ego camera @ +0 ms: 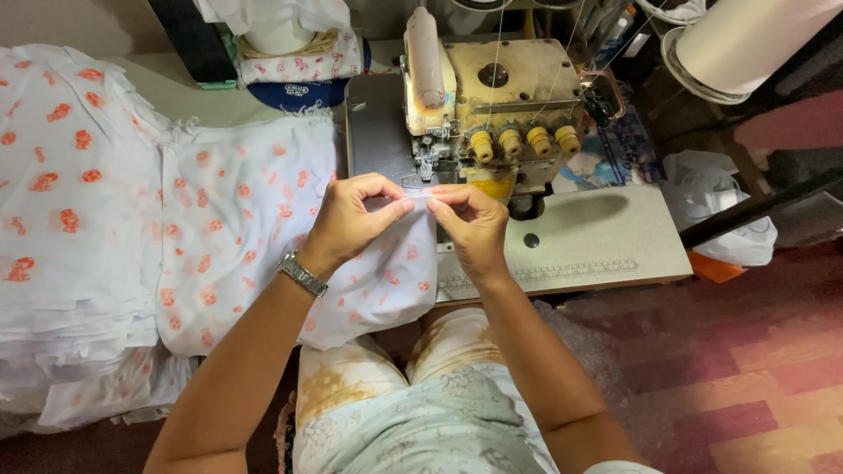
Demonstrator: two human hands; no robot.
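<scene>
Seated at an overlock sewing machine (492, 105), with both hands raised just in front of its presser foot. Left hand (351, 219), a metal wristwatch (301, 273) at the wrist, pinched thumb to forefinger on the upper edge of a white fabric piece with orange print (386, 281); right hand (470, 228) pinched likewise on the same edge, just beside the left, the other fingers curled in loosely. Between the two pinches, held taut, a short stretch of the edge, almost touching the machine's needle plate. Hung down from there toward the lap and spread leftward over the table (597, 237), the remainder of the piece, lying beside a tall stack of matching printed fabric (70, 219). Judged thin, light and limp: folded under its own weight, likely to slip or curl at the edge unless kept under tension, in no way fragile but easy to stretch off line. Best taken at the very edge with fingertips, close together and near the foot, as here, with the loose bulk left supported on the table. Four yellow tension knobs (524, 140) lined up along the machine's front; farther back, folded cloth bundles (299, 53); off to the right, a white plastic bag (720, 211) on the floor.
</scene>
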